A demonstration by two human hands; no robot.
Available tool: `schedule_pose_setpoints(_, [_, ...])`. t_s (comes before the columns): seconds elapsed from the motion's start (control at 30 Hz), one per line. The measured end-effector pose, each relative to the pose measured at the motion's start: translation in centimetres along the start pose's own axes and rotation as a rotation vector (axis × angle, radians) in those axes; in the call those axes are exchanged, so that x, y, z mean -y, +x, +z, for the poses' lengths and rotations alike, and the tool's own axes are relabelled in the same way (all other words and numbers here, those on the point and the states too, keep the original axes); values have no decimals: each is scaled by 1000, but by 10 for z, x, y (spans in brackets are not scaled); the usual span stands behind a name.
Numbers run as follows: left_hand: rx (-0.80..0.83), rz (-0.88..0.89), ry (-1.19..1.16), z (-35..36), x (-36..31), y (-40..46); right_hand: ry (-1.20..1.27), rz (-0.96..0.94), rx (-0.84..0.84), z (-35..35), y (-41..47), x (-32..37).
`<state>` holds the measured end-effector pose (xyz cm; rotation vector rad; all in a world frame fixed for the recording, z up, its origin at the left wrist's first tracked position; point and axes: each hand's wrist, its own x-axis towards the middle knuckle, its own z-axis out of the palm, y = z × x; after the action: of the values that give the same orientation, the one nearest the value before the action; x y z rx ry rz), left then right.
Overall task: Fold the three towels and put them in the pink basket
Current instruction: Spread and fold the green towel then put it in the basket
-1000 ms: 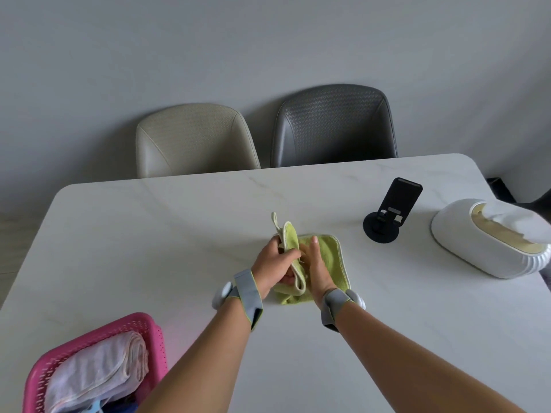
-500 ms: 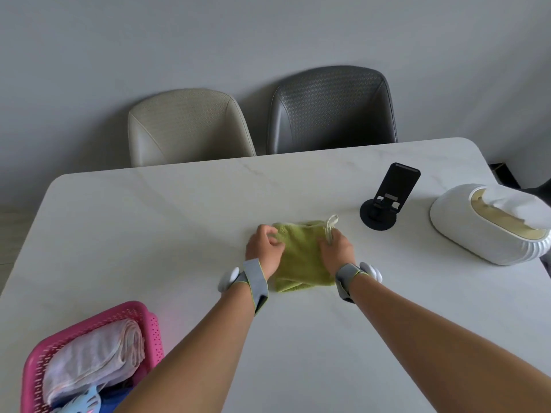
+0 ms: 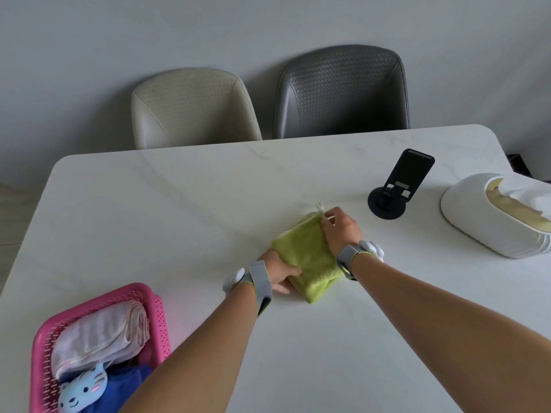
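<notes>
The green towel point(image 3: 308, 257), folded into a thick rectangle, lies on the white tabletop point(image 3: 167, 222) near its middle, turned at a slant with one corner toward the person. The left hand point(image 3: 278, 271) grips its near left edge, thumb on top and fingers tucked beneath the fold. The right hand point(image 3: 340, 228) rests on the towel's far right corner, its fingers curled and pinching the pale hanging loop point(image 3: 320, 208) that sticks out there. Both wrists wear grey bands. At the near left corner of the tabletop, well apart from the green towel, stands the pink basket point(image 3: 158, 320); a folded pale pink towel point(image 3: 101, 335) lies in it over a blue towel point(image 3: 128, 383) bearing a light-blue cat face. To the right of the hands stands a black phone stand point(image 3: 398, 186), and farther right a white tissue box point(image 3: 489, 216). Behind the tabletop are a beige chair point(image 3: 193, 108) and a dark grey chair point(image 3: 343, 90), against a grey wall.
</notes>
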<state>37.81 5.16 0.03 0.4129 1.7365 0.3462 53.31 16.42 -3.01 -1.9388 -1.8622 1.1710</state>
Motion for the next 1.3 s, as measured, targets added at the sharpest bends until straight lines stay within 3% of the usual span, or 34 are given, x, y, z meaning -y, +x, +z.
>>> schedule_pose_setpoints(0.07, [105, -93, 54, -3, 7, -11, -76, -106, 72, 4, -2, 11])
schedule_pose_setpoints(0.17, [99, -132, 96, -15, 19, -15, -177, -205, 149, 10, 0, 25])
schedule_pose_setpoints(0.3, [-364, 29, 112, -38, 27, -6, -259, -335, 170, 15, 2, 36])
schedule_pose_setpoints(0.37, [-427, 155, 178, -42, 23, -4, -271, -441, 120, 18, 2, 37])
schedule_pose_setpoints(0.43, [-366, 216, 215, -42, 17, -3, -181, -487, 0, 22, -3, 38])
schedule_pose_setpoints(0.57, [-302, 185, 162, -37, 15, 9, 338, -245, -180, 31, -49, 44])
schedule_pose_setpoints(0.73, [-238, 195, 143, -29, 20, 11, 711, -9, -158, 63, -119, 34])
schedule_pose_setpoints(0.97, [-93, 193, 109, -26, 34, -12, 779, 27, -30, 87, -131, 30])
schedule_pose_setpoints(1.3, [-238, 355, 251, -14, 28, -41, 860, 123, 171, 92, -119, 34])
